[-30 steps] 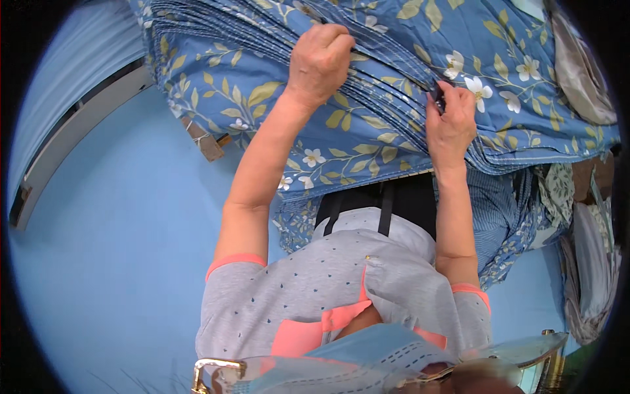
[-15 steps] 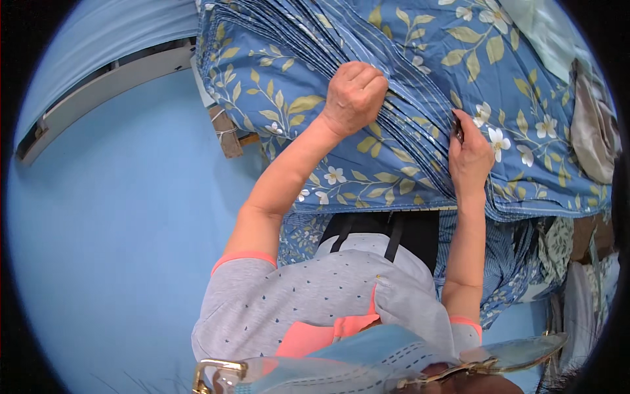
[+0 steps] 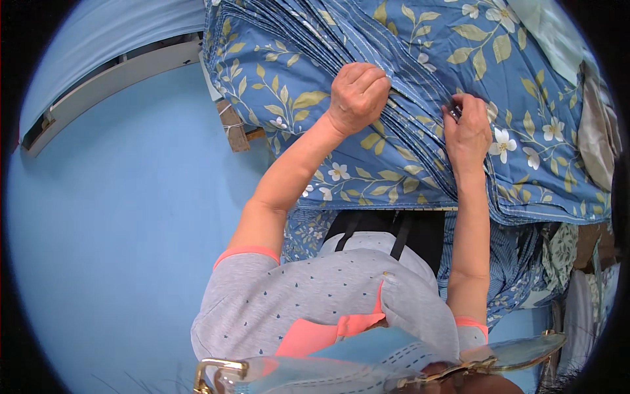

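A thick stack of folded blue fabric (image 3: 420, 79) printed with yellow leaves and white flowers fills the upper part of the head view. My left hand (image 3: 357, 95) is closed in a fist, gripping a bunch of the fabric's layered edges. To its right, my right hand (image 3: 467, 131) presses on the stack and pinches a small dark object (image 3: 454, 114) between thumb and fingers; what the object is cannot be told. Both forearms reach up from my grey, dotted short-sleeved top (image 3: 315, 295).
Pale blue floor (image 3: 118, 217) spreads to the left. A white rail (image 3: 111, 82) runs along the upper left. A wooden block (image 3: 233, 125) sticks out under the stack's left edge. More patterned cloth (image 3: 558, 256) hangs at the lower right.
The view has shifted, so the stack and both hands sit lower and further right in the picture. My left fist still grips the layered edges and my right hand keeps the small dark object.
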Available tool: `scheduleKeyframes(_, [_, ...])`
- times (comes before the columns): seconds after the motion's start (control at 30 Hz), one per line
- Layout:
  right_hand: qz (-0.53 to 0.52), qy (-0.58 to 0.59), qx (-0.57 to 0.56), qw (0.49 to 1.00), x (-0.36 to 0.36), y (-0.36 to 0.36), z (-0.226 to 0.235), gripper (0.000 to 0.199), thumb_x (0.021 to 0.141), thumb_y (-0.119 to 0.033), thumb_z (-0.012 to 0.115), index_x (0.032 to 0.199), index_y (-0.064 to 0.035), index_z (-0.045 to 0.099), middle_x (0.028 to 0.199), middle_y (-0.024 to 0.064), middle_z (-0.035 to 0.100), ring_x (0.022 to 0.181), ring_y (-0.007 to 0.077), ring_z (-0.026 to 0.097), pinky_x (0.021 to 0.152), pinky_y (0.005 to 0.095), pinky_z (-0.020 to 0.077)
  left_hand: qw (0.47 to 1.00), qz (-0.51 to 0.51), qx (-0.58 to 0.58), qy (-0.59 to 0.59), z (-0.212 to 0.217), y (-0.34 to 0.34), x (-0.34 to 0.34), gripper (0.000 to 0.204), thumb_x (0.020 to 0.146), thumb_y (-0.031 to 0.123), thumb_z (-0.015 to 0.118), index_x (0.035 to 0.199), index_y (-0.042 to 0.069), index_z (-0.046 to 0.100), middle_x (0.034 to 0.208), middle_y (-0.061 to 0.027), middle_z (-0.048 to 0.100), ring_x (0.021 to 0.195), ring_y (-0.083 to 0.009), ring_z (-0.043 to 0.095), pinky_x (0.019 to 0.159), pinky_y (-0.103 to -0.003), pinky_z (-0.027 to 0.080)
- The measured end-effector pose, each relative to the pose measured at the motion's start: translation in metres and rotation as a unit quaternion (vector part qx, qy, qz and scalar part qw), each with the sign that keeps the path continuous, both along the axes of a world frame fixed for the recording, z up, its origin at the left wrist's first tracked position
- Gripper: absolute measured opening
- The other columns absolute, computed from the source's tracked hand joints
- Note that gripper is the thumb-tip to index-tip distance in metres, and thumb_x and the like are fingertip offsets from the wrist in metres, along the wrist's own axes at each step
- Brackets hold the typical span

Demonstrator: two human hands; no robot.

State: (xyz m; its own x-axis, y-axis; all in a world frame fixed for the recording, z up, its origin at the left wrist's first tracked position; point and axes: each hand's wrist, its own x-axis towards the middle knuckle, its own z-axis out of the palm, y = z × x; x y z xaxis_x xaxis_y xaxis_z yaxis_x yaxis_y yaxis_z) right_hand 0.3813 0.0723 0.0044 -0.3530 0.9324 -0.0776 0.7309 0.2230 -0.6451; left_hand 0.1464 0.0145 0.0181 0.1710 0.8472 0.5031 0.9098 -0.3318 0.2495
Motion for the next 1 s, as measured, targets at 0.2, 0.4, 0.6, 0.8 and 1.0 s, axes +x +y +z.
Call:
scheduleKeyframes(0.2, [0.009,0.004,0.006,1.000,-0.003,0.008,-0.007,0.026,0.084,-0.018,0.080,0.101,-0.0053,0.065,0.093,0.0123,0.067,0.086,0.0357,0.066,0.073,0.0451,0.0516,1.000,-0.002,0.012,0.007,0.000,0.001,0.002,0.015,0.073,0.001,0.071,0.086,0.007,0.066,0.092,-0.0027,0.066,0.091,-0.0223,0.066,0.082,-0.036,0.052])
scheduleKeyframes(0.4, [0.007,0.023,-0.016,1.000,-0.009,0.005,-0.008,0.026,0.082,-0.019,0.080,0.098,-0.0042,0.066,0.089,0.0134,0.066,0.081,0.0357,0.067,0.069,0.0453,0.0510,0.998,-0.032,-0.047,0.027,0.009,0.010,-0.006,0.011,0.076,0.005,0.072,0.082,0.009,0.063,0.090,-0.0031,0.065,0.090,-0.0252,0.065,0.088,-0.039,0.052])
scheduleKeyframes(0.6, [0.017,0.124,-0.039,0.991,-0.006,-0.007,0.005,0.025,0.078,-0.005,0.077,0.101,-0.0050,0.068,0.085,0.0112,0.065,0.074,0.0306,0.067,0.065,0.0390,0.0516,0.990,-0.025,-0.136,-0.016,0.021,0.021,-0.009,0.015,0.077,0.006,0.072,0.090,0.010,0.066,0.093,-0.0032,0.066,0.091,-0.0245,0.066,0.082,-0.039,0.051])
scheduleKeyframes(0.8, [0.081,0.163,0.020,0.983,-0.005,-0.022,0.016,0.035,0.066,0.012,0.068,0.096,-0.0047,0.067,0.083,0.0090,0.063,0.070,0.0257,0.065,0.063,0.0357,0.0520,0.988,0.026,-0.126,0.089,0.030,0.053,-0.036,0.021,0.077,0.006,0.069,0.097,0.013,0.073,0.110,-0.0030,0.067,0.099,-0.0222,0.066,0.082,-0.038,0.050])
scheduleKeyframes(1.0, [0.090,0.182,0.007,0.979,-0.003,-0.027,0.015,0.037,0.068,0.012,0.067,0.101,-0.0051,0.069,0.083,0.0090,0.063,0.068,0.0242,0.064,0.062,0.0339,0.0519,0.980,-0.016,-0.077,0.181,0.028,0.072,-0.088,0.008,0.077,0.007,0.066,0.080,0.013,0.069,0.089,-0.0005,0.069,0.096,-0.0218,0.067,0.086,-0.039,0.051])
